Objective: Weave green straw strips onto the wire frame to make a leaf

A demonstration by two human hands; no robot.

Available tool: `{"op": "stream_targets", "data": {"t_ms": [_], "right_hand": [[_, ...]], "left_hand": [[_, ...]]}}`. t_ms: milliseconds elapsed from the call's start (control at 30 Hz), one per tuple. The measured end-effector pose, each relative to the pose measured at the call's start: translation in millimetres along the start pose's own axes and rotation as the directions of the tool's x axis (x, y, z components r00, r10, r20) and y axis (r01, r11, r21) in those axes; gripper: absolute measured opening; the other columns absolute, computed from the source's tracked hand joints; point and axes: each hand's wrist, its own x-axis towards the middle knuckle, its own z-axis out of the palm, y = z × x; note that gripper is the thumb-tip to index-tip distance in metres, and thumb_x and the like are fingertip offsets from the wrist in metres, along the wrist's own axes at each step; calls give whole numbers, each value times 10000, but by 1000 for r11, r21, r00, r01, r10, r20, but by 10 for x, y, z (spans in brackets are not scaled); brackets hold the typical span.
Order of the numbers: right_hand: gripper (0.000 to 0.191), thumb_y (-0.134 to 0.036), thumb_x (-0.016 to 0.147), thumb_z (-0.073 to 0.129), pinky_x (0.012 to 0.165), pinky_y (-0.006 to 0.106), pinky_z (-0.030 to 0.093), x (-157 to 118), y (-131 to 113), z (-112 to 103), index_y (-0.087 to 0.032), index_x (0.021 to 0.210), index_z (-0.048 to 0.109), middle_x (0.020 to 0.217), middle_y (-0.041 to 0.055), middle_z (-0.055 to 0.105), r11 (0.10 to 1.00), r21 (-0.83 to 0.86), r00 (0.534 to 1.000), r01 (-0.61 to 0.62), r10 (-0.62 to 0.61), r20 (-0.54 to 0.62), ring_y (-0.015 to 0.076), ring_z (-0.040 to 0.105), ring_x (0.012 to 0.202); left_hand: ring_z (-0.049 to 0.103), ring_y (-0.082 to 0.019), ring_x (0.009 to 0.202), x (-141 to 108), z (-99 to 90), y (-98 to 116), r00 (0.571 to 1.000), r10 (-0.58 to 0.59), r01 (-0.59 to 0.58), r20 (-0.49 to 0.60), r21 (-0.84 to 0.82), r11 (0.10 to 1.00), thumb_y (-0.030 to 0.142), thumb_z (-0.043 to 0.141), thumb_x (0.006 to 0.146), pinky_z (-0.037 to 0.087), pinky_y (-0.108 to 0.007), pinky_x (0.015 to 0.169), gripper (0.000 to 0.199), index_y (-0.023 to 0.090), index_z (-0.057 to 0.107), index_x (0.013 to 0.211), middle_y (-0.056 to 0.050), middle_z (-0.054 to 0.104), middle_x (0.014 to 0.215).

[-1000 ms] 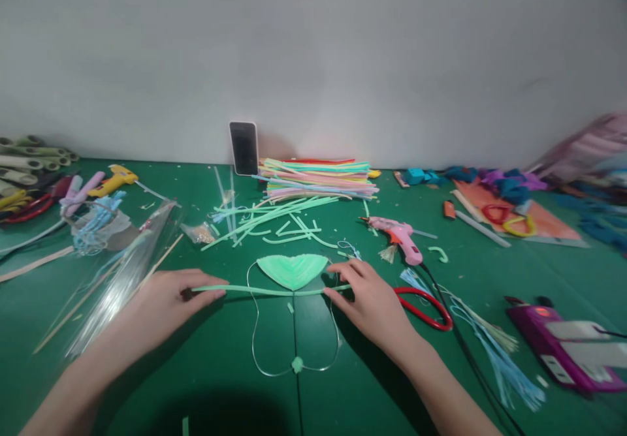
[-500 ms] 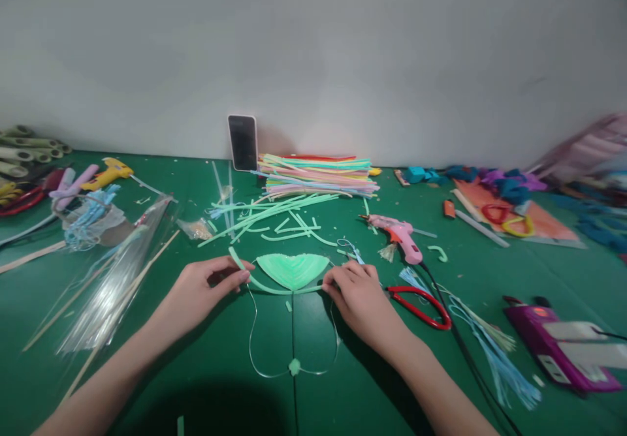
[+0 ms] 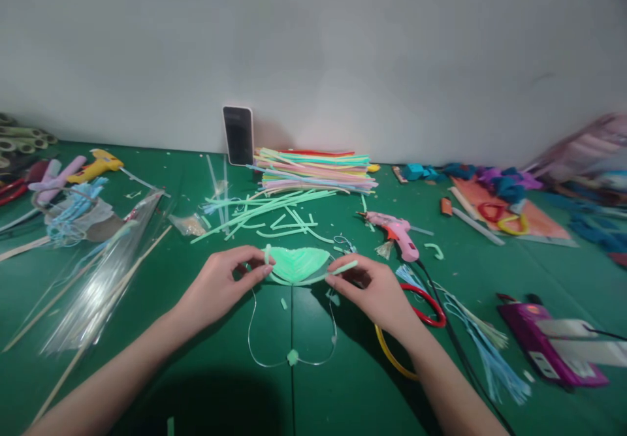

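Observation:
A light green pipe cleaner (image 3: 313,281) is bowed along the lower edge of a green heart-like piece (image 3: 300,263). My left hand (image 3: 230,276) pinches it near its upturned left end. My right hand (image 3: 375,286) grips it near the other end, which pokes up to the right past the fingertips. A thin clear wire loop (image 3: 251,331) hangs from the heart-like piece toward me. It carries a small green flower-like bit (image 3: 292,358) at the bottom. Beneath my right forearm, scissors with red and yellow handles (image 3: 434,312) are partly covered.
Loose green pipe cleaners (image 3: 274,211) and a multicolored bundle (image 3: 313,171) lie behind. A phone (image 3: 238,136) leans on the wall. A pink glue gun (image 3: 399,233) rests right, its cord trailing past my arm. Sticks and clear sleeves (image 3: 93,299) lie left; a purple device (image 3: 548,344) sits far right.
The pipe cleaner is bent more, its right end now raised beyond my right fingers. My left hand has shifted right and my right hand slightly too. The scissors' yellow handle has come into sight.

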Motion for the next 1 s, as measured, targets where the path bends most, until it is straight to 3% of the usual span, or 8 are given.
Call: {"op": "stream_targets", "data": {"t_ms": [167, 233, 333, 500, 667, 800, 1000], "right_hand": [[121, -332, 831, 671, 677, 280, 538, 70, 74, 125, -212, 844, 678, 923, 41, 697, 980, 133, 986, 146, -133, -102, 176, 658, 803], [114, -324, 860, 643, 686, 290, 544, 76, 83, 190, -218, 875, 685, 955, 46, 711, 978, 91, 975, 189, -176, -134, 182, 667, 817], [138, -300, 902, 607, 747, 320, 556, 66, 59, 266, -244, 969, 714, 965, 32, 755, 975, -25, 971, 219, -221, -90, 191, 696, 840], [175, -238, 923, 583, 860, 339, 543, 29, -25, 324, -250, 1041, 712, 1039, 28, 758, 919, -154, 925, 362, -375, -66, 197, 702, 945], [136, -247, 913, 596, 790, 317, 563, -5, -45, 359, -236, 1008, 693, 967, 32, 749, 927, -119, 924, 355, -367, -109, 179, 702, 841], [195, -230, 922, 569, 776, 305, 571, -6, -29, 386, -243, 1096, 657, 1024, 34, 740, 948, -3, 942, 320, -318, -107, 170, 707, 849], [138, -197, 911, 578, 774, 312, 527, 10, -42, 405, -238, 965, 698, 901, 21, 734, 928, -112, 922, 356, -369, -121, 179, 674, 837]], "left_hand": [[649, -188, 815, -28, 104, -25, 998, 10, -11, -59, -13, 1000, 441, 573, 891, 469, -286, 713, 254, 231, 717, 898, -15, 735, 909], [655, -197, 842, -34, 148, -27, 997, 26, -29, -68, -43, 999, 432, 573, 894, 478, -297, 743, 255, 226, 720, 926, -28, 737, 939], [649, -195, 819, -33, 193, -16, 996, 61, -65, -69, -54, 996, 425, 561, 903, 479, -301, 744, 268, 208, 712, 858, -38, 725, 885], [652, -183, 834, -25, 241, -12, 988, 116, -120, -97, -37, 992, 379, 558, 920, 474, -292, 759, 247, 206, 703, 819, -38, 720, 888], [641, -178, 820, -29, 275, -47, 976, 162, -162, -143, 8, 987, 337, 578, 915, 470, -294, 743, 191, 212, 721, 928, -41, 709, 885], [650, -181, 858, -31, 267, -64, 972, 151, -158, -178, -30, 987, 334, 573, 919, 478, -292, 771, 201, 212, 725, 969, -48, 718, 938], [660, -182, 852, -34, 272, -46, 972, 140, -156, -191, -74, 985, 335, 559, 926, 489, -287, 765, 215, 234, 741, 981, -36, 727, 922]]}}
